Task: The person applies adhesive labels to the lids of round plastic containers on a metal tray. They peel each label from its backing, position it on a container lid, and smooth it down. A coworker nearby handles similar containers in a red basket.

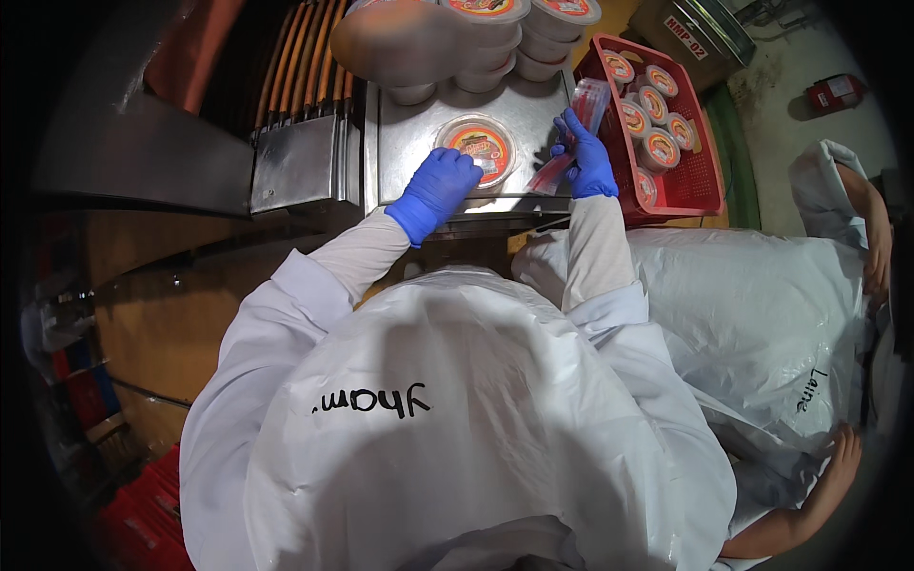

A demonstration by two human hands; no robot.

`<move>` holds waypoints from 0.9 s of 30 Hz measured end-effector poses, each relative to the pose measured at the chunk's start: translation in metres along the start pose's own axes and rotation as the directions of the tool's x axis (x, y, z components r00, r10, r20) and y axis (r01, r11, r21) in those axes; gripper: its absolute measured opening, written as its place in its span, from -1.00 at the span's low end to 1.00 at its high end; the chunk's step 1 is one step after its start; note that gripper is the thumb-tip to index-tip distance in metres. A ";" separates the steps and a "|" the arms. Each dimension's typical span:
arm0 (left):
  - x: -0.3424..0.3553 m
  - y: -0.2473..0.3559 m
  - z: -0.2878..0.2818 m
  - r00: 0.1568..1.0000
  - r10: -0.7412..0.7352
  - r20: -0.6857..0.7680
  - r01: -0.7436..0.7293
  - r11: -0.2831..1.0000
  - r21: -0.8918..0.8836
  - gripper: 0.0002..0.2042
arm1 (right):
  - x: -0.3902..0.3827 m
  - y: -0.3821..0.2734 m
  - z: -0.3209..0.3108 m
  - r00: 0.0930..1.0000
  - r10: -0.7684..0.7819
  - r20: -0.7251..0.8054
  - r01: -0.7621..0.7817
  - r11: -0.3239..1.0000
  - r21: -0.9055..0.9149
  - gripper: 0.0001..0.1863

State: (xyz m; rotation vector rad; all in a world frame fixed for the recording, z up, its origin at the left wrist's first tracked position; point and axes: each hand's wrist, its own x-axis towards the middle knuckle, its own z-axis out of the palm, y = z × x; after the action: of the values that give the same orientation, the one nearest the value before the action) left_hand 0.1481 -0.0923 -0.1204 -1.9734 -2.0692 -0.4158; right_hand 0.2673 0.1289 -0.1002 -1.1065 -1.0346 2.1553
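Note:
A round lidded plastic tub (486,143) with an orange and red label stands on a shiny metal worktop (395,152). My left hand (438,188), in a blue glove, lies at the tub's near left side, its fingers curled against the lid and rim. To the right of the tub, my gloved right hand (590,164) is closed on clear plastic strips (592,103) with red print. The strips stick out above the fingers, and a red end shows below them. Stacked lidded tubs (490,43) stand at the worktop's far side.
A red crate (705,195) holding several tubs is to the right. Left of the worktop is a metal box (297,162) with a row of orange-brown rods. A blurred round shape (405,43) covers part of the stacks. Beside me is another person in a white apron (752,295).

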 end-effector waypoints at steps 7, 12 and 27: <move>-0.004 -0.024 -0.074 0.939 -0.326 0.114 0.345 0.874 -0.343 -0.83 | 0.026 0.029 -0.010 0.999 0.049 0.007 -0.047 0.896 0.441 -0.85; -0.026 -0.094 -0.133 0.846 -0.532 0.014 0.528 0.835 -0.157 -0.82 | 0.019 0.080 0.068 0.979 0.197 -0.049 -0.129 0.789 0.601 -0.79; 0.056 -0.171 -0.123 0.836 -0.433 -0.336 0.446 0.894 -0.043 -0.13 | 0.048 0.128 0.191 0.989 0.039 -0.142 0.014 0.936 0.352 -0.81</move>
State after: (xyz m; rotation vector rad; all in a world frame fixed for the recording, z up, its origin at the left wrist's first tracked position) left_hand -0.0270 -0.0936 0.0092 -1.2700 -2.2582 -0.7414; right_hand 0.0703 0.0126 -0.1523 -1.0784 -0.5469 2.1236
